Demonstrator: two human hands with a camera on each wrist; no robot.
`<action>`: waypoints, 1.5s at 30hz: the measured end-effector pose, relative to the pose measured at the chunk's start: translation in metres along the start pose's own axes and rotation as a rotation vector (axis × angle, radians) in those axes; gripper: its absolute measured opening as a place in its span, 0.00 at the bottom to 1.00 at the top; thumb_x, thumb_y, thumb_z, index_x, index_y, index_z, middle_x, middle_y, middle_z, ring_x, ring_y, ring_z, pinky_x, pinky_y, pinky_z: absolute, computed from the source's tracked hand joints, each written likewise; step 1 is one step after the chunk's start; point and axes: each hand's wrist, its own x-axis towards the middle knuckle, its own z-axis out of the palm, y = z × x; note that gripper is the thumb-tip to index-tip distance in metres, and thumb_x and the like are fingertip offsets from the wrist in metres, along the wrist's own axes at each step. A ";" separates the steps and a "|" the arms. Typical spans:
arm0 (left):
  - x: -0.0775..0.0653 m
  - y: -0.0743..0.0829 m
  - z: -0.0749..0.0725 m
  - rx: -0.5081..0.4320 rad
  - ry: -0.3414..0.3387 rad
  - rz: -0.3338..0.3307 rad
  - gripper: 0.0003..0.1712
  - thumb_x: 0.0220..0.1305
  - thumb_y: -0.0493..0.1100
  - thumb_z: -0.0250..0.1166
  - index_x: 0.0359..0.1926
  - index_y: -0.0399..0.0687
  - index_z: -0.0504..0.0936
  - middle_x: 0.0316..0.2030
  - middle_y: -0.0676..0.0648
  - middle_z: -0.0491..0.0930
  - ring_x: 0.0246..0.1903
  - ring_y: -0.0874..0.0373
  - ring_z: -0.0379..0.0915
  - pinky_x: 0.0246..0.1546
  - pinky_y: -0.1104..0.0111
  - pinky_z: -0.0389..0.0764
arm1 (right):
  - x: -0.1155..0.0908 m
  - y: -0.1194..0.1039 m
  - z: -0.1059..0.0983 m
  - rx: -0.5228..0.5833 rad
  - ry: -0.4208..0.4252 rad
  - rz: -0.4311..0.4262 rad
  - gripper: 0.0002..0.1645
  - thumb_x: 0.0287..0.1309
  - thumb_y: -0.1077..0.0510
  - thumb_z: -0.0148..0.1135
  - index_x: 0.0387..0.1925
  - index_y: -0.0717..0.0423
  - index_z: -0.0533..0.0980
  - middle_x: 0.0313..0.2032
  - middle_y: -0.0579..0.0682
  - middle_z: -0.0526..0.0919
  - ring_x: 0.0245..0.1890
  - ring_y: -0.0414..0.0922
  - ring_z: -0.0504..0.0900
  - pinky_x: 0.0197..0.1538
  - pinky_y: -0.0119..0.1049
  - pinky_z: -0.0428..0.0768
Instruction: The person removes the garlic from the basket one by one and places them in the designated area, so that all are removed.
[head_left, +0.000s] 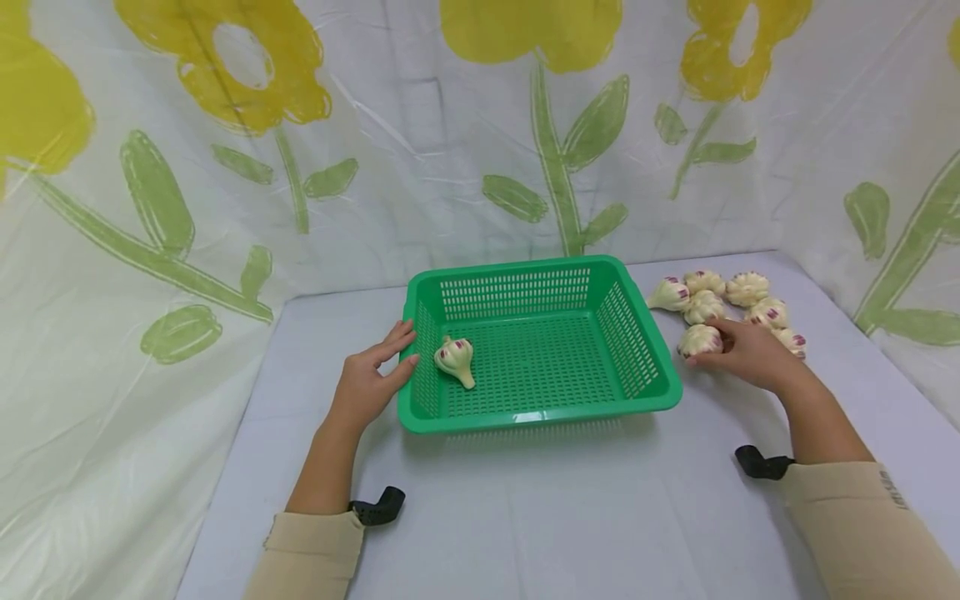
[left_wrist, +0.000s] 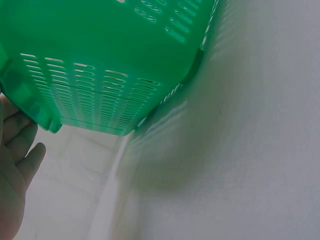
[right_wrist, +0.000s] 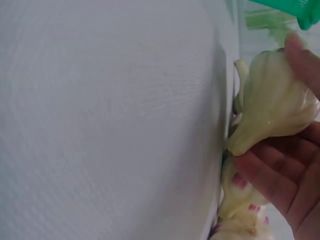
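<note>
A green plastic basket [head_left: 536,419] with slotted walls sits on the table, and one garlic bulb [head_left: 454,359] with purple patches lies inside near its left wall. At the basket's left rim, my left hand [head_left: 367,383] rests with fairly straight fingers and thumb touching the edge; the left wrist view shows this hand [left_wrist: 17,155] under the rim's outer side. My right hand [head_left: 750,354] holds a garlic bulb [head_left: 700,341] to the right of the basket. In the right wrist view, thumb and fingers lie on opposite sides of that bulb [right_wrist: 272,100], its stem pointing toward the table.
Several more garlic bulbs [head_left: 747,288] cluster at the table's back right, behind and beside my right hand. A white cloth covers the table [head_left: 570,517]. Behind it hangs a white curtain [head_left: 375,217] printed with yellow flowers.
</note>
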 end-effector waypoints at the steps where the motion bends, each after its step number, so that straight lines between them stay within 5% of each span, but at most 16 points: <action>1: 0.000 0.000 0.000 0.003 0.000 0.001 0.25 0.67 0.46 0.65 0.63 0.45 0.78 0.67 0.55 0.71 0.70 0.59 0.62 0.67 0.52 0.68 | 0.000 0.000 0.001 -0.006 -0.001 0.000 0.60 0.50 0.28 0.67 0.69 0.68 0.62 0.34 0.56 0.74 0.36 0.51 0.71 0.31 0.37 0.69; 5: 0.000 0.001 0.000 0.006 0.000 0.005 0.25 0.67 0.46 0.65 0.63 0.44 0.78 0.67 0.54 0.71 0.70 0.58 0.63 0.67 0.52 0.68 | 0.001 -0.001 0.004 -0.022 -0.005 0.005 0.59 0.50 0.29 0.67 0.69 0.65 0.62 0.35 0.57 0.75 0.37 0.52 0.71 0.33 0.40 0.70; 9: 0.001 0.002 -0.001 0.004 0.000 0.002 0.25 0.67 0.45 0.65 0.63 0.43 0.78 0.67 0.54 0.71 0.69 0.58 0.63 0.67 0.52 0.68 | 0.001 -0.004 0.005 -0.027 -0.015 0.014 0.59 0.51 0.29 0.67 0.71 0.63 0.61 0.51 0.68 0.75 0.46 0.59 0.72 0.42 0.54 0.76; 15: 0.001 0.002 -0.002 0.001 -0.002 0.006 0.25 0.67 0.44 0.65 0.63 0.43 0.78 0.66 0.54 0.71 0.69 0.58 0.63 0.67 0.53 0.68 | 0.002 -0.007 0.005 -0.004 -0.031 0.023 0.55 0.52 0.33 0.69 0.71 0.60 0.62 0.63 0.72 0.68 0.59 0.67 0.68 0.56 0.71 0.69; 20: 0.001 0.002 -0.003 -0.003 -0.004 0.010 0.25 0.67 0.44 0.65 0.63 0.43 0.78 0.66 0.53 0.71 0.69 0.58 0.63 0.67 0.54 0.68 | 0.001 -0.007 0.004 -0.003 -0.035 0.036 0.56 0.51 0.33 0.70 0.71 0.62 0.61 0.62 0.72 0.69 0.56 0.66 0.68 0.54 0.68 0.71; 27: 0.001 0.002 -0.002 0.006 -0.004 0.001 0.25 0.67 0.44 0.65 0.63 0.44 0.77 0.67 0.53 0.71 0.69 0.58 0.63 0.67 0.55 0.68 | 0.001 -0.007 0.004 -0.001 -0.029 0.042 0.56 0.51 0.36 0.71 0.70 0.67 0.61 0.51 0.69 0.75 0.48 0.60 0.73 0.44 0.53 0.78; 33: 0.000 0.001 -0.001 0.012 0.000 0.007 0.25 0.67 0.45 0.65 0.63 0.45 0.78 0.66 0.54 0.71 0.69 0.58 0.63 0.66 0.55 0.68 | 0.000 -0.005 0.004 0.028 -0.043 0.046 0.54 0.55 0.40 0.70 0.69 0.71 0.60 0.56 0.71 0.76 0.54 0.64 0.75 0.51 0.59 0.79; 45: -0.001 0.000 -0.001 0.009 0.001 -0.003 0.25 0.67 0.44 0.65 0.63 0.44 0.78 0.66 0.54 0.71 0.69 0.59 0.63 0.66 0.56 0.68 | 0.000 -0.005 0.002 0.012 -0.039 0.054 0.51 0.57 0.42 0.69 0.69 0.70 0.60 0.53 0.69 0.77 0.50 0.61 0.76 0.46 0.54 0.81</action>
